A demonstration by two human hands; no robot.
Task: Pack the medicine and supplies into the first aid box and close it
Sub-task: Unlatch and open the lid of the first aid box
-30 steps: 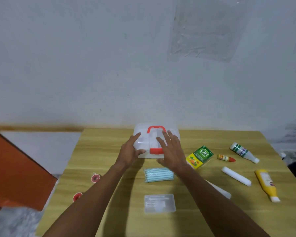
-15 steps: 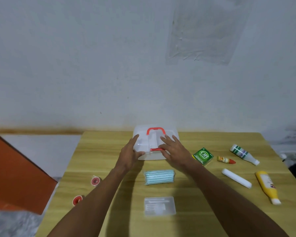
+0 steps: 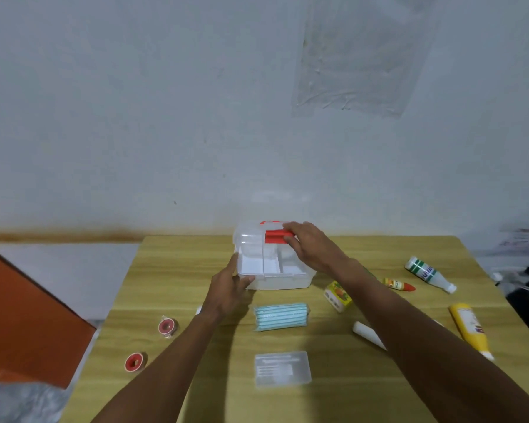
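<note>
— Translucent white plastic, that box (image 3: 274,271): rounded corners, glossy walls, and its lid (image 3: 257,238) tipped up toward the wall, showing a white tray split into compartments inside.

— And the red part?

— A red latch (image 3: 276,236) on the lid's raised front edge. The right hand (image 3: 310,247) has its fingers curled over the lid right at that latch, clenched on the edge. The left hand (image 3: 229,290) sits against the box's near-left corner, fingers bent around the wall, bracing it.

— What's the box standing on?

— A counter (image 3: 177,270) of pale wood-grain laminate, matte and streaky. The box is at its far edge, close to the wall.

— And the supplies?

— All outside the box. Just nearer than it lies a soft pack of pale blue masks (image 3: 281,315) in clear wrap, ribbed by the folds. Nearer still, a flat clear case (image 3: 283,368), rectangular, frosted. To the box's near-left, two small red tape rolls (image 3: 167,327) in crinkly wrap. To its right, a little yellow carton (image 3: 338,296), partly hidden by the right forearm; a small tube (image 3: 398,284) with a red tip; a white bottle (image 3: 428,273) with green bands lying on its side; a yellow bottle (image 3: 471,328) also on its side; and a white roll (image 3: 368,334), cylindrical, half under the arm.

— So nothing but the lid is in either grip?

— The lid in the right, the box body in the left.
</note>
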